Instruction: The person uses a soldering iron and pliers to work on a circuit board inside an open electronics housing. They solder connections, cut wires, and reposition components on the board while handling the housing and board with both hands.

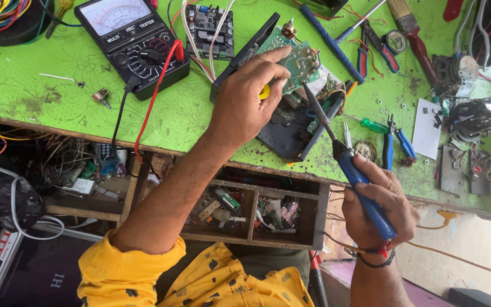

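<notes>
Sitting at the far left of the green counter (58, 108) is a black analog multimeter (134, 42), its red and black leads trailing down over the edge. Just right of it, the left hand (245, 105) reaches up from a yellow sleeve (126, 270) and is curled closed on a green circuit board (298, 61), fingertips on the board's upper edge, thumb tucked beneath; the board is held tilted above an opened black casing (288, 133). Right of that hand, the soldering iron (345, 162) runs on a long slant, its blue handle low at the right, its dark tip pointing up and left to the board's lower edge, just beside the left fingers. The right hand (379, 207) is wrapped shut round the handle, below the counter's front edge. Further right lie blue-handled pliers (396, 145) and a small green screwdriver (373, 125).
</notes>
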`<action>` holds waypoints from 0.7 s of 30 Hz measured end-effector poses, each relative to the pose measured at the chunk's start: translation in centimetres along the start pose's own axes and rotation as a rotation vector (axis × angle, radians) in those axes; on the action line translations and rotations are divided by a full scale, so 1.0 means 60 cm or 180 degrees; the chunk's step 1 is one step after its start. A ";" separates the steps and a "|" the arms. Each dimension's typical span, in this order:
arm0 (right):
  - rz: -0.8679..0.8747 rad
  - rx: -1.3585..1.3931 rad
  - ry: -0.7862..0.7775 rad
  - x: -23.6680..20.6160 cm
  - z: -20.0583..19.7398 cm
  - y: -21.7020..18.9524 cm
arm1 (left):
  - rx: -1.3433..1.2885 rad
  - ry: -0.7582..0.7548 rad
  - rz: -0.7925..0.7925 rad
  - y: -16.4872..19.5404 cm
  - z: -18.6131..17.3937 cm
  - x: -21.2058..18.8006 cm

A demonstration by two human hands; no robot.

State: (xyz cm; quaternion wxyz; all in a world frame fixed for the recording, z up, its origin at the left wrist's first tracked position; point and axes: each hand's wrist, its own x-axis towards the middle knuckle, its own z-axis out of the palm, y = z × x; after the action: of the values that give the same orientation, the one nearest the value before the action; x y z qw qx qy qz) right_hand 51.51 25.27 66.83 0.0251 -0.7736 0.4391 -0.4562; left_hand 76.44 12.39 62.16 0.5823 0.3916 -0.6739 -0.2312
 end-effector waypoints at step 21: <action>-0.0066 -0.0066 -0.0108 0.006 0.004 -0.011 | -0.0019 -0.0026 -0.0053 -0.001 -0.001 -0.002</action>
State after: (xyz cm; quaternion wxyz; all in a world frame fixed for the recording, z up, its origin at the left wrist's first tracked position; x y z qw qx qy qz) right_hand 52.19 25.35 67.26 0.0198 -0.7859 0.4353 -0.4387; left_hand 76.51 12.48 62.05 0.5787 0.3946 -0.6723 -0.2397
